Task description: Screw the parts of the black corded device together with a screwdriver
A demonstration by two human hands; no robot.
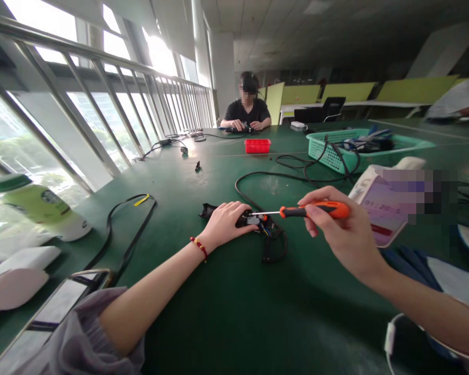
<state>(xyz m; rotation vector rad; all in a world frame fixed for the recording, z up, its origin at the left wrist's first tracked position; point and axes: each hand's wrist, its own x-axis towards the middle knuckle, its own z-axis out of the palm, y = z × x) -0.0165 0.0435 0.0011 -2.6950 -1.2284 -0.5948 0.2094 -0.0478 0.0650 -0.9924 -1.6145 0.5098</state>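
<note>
A black device (253,221) with exposed inner parts and small coloured wires lies on the green table. My left hand (229,221) grips it from the left, with the thumb along its near side. In my right hand (338,224) is an orange and black screwdriver (316,210), held nearly level. Its shaft points left, and the tip reaches the opened part beside my left fingers; whether it touches a screw is too small to tell. A black piece with a loop of cable (275,250) sits just right of and nearer than the device.
A red box (257,146) and a small black part (197,166) stand farther back. A teal basket (328,151) holds cables. Right is a lit-screen device (386,200); left are a bottle (39,205), a phone (58,307) and a strap (140,224). A person works opposite.
</note>
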